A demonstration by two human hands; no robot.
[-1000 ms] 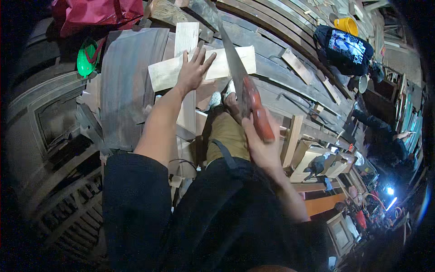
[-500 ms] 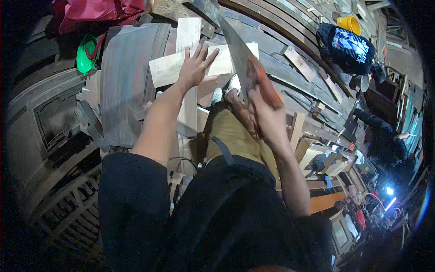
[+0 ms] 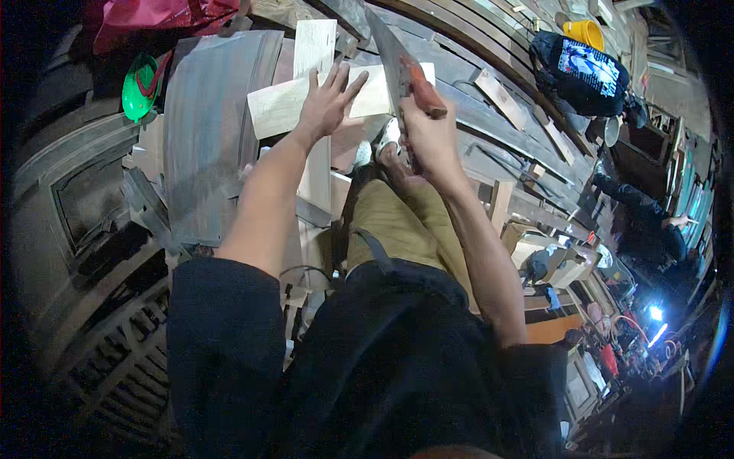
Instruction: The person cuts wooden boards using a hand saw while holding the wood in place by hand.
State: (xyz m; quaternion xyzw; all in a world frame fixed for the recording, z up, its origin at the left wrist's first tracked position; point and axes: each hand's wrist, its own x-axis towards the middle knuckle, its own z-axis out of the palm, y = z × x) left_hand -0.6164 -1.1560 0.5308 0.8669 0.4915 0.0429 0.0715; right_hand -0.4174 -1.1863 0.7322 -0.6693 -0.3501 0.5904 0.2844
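A short pale wooden board (image 3: 277, 112) lies crosswise in front of me, over a narrower upright-running pale plank (image 3: 314, 46). My left hand (image 3: 325, 103) rests on top of the board, fingers spread, pressing it flat. In my right hand (image 3: 430, 136) is a handsaw (image 3: 394, 65), gripped round its orange-red handle. The saw's blade crosses the board near its right end, its tip pointing away from me. My foot in a white shoe (image 3: 390, 136) is just below the board, close to the blade.
A wide grey-brown panel (image 3: 210, 138) stands to the left, beside a green object (image 3: 139, 88) and a dark red bag (image 3: 164, 19). Long planks (image 3: 497, 99) stretch away on the right. Farther right are a yellow bucket (image 3: 585, 34), a person in dark clothes (image 3: 650, 222) and a bright light (image 3: 656, 314).
My right hand and the saw have moved away from me and a little left, along the cut line. The left hand stays on the board.
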